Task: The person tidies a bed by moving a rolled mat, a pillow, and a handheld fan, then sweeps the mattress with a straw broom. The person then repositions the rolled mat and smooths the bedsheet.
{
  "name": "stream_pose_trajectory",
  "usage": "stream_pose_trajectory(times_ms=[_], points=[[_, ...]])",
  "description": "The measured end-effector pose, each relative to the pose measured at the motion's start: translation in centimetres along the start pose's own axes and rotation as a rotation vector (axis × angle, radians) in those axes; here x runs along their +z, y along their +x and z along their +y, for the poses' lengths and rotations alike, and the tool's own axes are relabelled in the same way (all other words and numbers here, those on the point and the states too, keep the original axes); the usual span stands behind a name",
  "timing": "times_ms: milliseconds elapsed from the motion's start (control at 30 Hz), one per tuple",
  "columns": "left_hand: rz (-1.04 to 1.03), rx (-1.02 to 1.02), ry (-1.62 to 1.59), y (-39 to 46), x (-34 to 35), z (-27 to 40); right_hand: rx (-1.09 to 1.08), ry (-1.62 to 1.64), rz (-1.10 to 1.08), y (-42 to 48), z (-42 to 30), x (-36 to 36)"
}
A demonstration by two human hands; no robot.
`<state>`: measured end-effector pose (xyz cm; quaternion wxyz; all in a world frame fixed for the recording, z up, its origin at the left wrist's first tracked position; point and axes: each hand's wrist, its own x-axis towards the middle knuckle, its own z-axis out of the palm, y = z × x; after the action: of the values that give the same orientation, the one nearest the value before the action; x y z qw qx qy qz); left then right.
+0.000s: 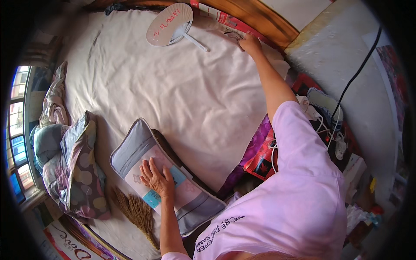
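Observation:
My left hand (157,182) rests flat on a grey and pale pink pillow (191,190), its fingers spread. A turquoise band with writing crosses the pillow's middle, partly under the hand. Far off at the bed's upper right edge, my right hand (251,45) has its fingers closed at one end of a pair of eyeglasses (232,33). The fingertips are small and partly hidden there. To the left of that hand, a round hand fan (169,25) with a white handle and red writing lies on the pale bed sheet (182,84).
A straw hand broom (138,213) lies left of the pillow. Beyond it is a bunched patterned quilt (78,175) near the window (20,136). Right of the bed are a power strip (309,109) with white cables, a red bag (263,161), and a hanging black cable (357,70).

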<state>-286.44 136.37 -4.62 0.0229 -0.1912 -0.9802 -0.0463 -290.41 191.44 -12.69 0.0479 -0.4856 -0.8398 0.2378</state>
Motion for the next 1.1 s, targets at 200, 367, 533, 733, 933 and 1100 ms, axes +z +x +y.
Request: stream_pose_trajectory(times_ms=[200, 367, 533, 733, 933, 1100], points=[[0.066, 0.046, -0.008, 0.2, 0.3, -0.3, -0.217, 0.142, 0.182, -2.7, 1.1, -4.3], [0.092, 0.084, 0.026, -0.3, 0.9, -0.6, -0.29, 0.427, 0.117, -8.7, 1.8, -9.0], [0.147, 0.127, 0.07, -0.6, 2.0, -1.6, -0.341, 0.627, 0.274, -19.9, 6.6, -15.3], [0.135, 0.12, 0.039, -0.7, 2.1, -1.9, 0.084, 0.992, 0.565, -35.6, 18.0, -20.8], [0.136, 0.124, 0.019, -0.6, 2.2, -2.4, 0.556, 1.032, 0.871, -44.5, 30.0, -19.5], [0.153, 0.111, 0.01, -0.8, 1.9, -2.4, 0.867, 1.029, 0.78, -47.6, 33.4, -17.2]])
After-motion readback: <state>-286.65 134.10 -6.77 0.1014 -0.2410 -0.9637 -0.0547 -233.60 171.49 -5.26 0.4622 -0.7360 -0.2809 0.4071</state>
